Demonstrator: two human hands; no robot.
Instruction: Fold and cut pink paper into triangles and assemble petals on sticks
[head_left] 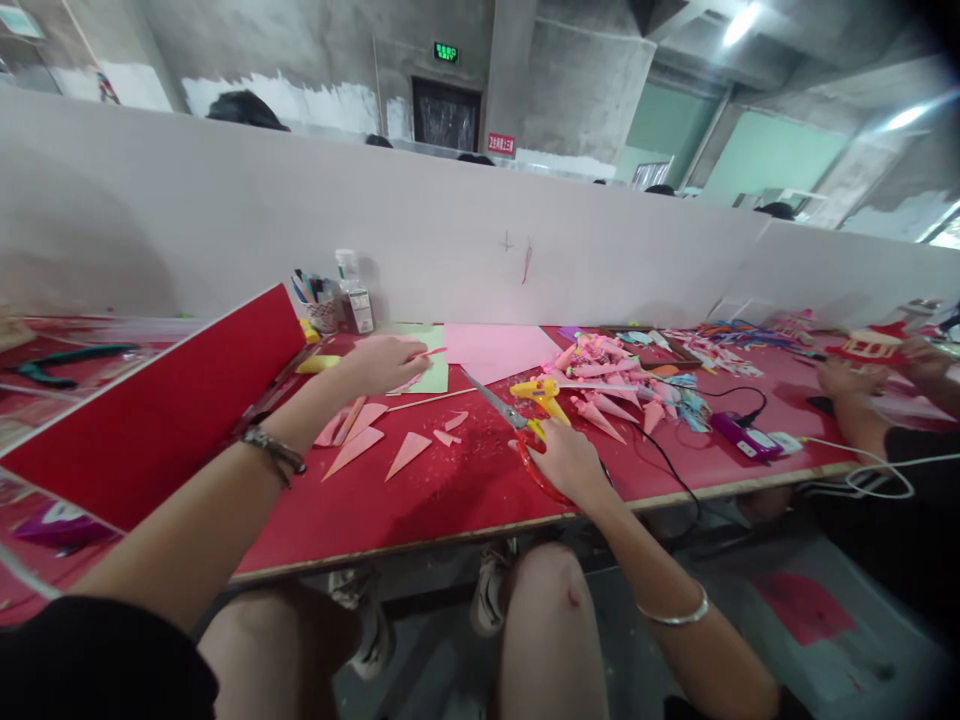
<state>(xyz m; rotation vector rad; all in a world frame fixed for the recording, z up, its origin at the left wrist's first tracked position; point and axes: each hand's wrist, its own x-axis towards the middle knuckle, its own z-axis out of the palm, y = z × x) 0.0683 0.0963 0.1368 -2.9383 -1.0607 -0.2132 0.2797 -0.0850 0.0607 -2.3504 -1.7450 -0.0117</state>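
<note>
My right hand (pixel 570 462) is wrapped round the handles of a pair of scissors (pixel 501 408) with red and yellow grips. Their blades point up and left over the red tabletop. Farther left, my left hand (pixel 379 365) reaches over a pale green sheet (pixel 435 376), a thin pink strip (pixel 433 352) pinched at its fingertips. Pink cut triangles (pixel 409 455) and smaller scraps (pixel 448 438) lie on the table between and below my hands. Just beyond the scissors is a yellow glue gun (pixel 537 391), beside a pile of pink paper cones (pixel 600 385).
A pink sheet (pixel 499 350) lies against the white partition (pixel 435 250). A red board (pixel 165 410) leans at left, near a pen cup (pixel 322 316) and a bottle (pixel 357 300). At right are a purple power strip (pixel 742 436), cords and a co-worker's hands (pixel 851 380).
</note>
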